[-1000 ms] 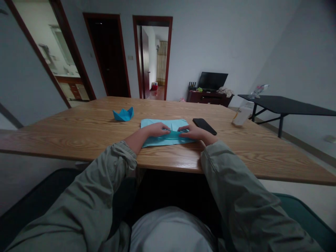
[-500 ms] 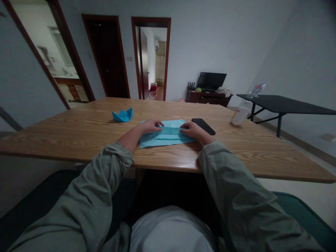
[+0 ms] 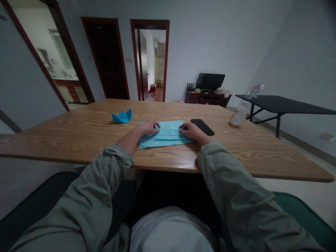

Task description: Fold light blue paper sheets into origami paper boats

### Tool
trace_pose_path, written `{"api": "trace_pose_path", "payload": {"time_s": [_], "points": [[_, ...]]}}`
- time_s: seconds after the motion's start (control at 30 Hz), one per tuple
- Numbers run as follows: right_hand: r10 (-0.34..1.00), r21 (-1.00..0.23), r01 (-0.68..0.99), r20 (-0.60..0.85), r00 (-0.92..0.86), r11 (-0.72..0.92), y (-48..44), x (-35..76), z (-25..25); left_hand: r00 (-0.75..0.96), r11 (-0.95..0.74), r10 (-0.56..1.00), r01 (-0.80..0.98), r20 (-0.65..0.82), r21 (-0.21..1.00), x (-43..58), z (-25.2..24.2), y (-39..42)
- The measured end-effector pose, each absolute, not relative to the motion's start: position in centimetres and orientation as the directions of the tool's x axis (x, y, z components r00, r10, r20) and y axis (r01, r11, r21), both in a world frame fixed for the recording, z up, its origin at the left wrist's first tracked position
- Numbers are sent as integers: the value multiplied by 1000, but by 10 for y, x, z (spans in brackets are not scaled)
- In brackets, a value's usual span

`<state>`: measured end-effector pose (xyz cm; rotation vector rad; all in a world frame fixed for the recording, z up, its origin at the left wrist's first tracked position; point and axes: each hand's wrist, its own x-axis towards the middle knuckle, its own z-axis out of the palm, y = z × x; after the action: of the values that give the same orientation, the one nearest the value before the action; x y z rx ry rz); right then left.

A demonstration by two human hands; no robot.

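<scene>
A light blue sheet of paper [image 3: 168,134] with crease lines lies on the wooden table [image 3: 86,140] in front of me. At its left side, my left hand [image 3: 149,128] is closed, thumb and fingers pinched on the paper. My right hand [image 3: 190,130] pinches the paper on the other side, its fingertips near the upper right part. Farther left stands a darker blue folded paper boat [image 3: 122,116], touched by neither hand.
A black phone [image 3: 202,126] lies just beyond my right hand. Farther right stands a translucent plastic cup [image 3: 238,115]. The table's front edge runs below my forearms. Behind are a black folding table [image 3: 286,103] and a television [image 3: 210,82] on a cabinet.
The folded band across the middle of the light blue paper has opened out, and the sheet looks flatter. My left hand has shifted slightly left.
</scene>
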<state>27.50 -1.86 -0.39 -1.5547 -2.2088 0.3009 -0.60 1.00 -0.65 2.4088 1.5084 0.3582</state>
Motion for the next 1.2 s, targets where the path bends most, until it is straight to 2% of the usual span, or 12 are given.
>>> {"api": "trace_pose_path", "payload": {"time_s": [0.53,0.8,1.2], "points": [[925,-425,823,211,-316,378,-16,277,-6,421,-420,905,859,63,292,-9,0,7],[920,-430,815,220,-323,389,-13,278,-8,394,-438,897,850,200,293,-13,1,5],[924,-412,828,208,-322,381,-16,277,-4,434,-439,896,841,92,316,-9,0,5]]}}
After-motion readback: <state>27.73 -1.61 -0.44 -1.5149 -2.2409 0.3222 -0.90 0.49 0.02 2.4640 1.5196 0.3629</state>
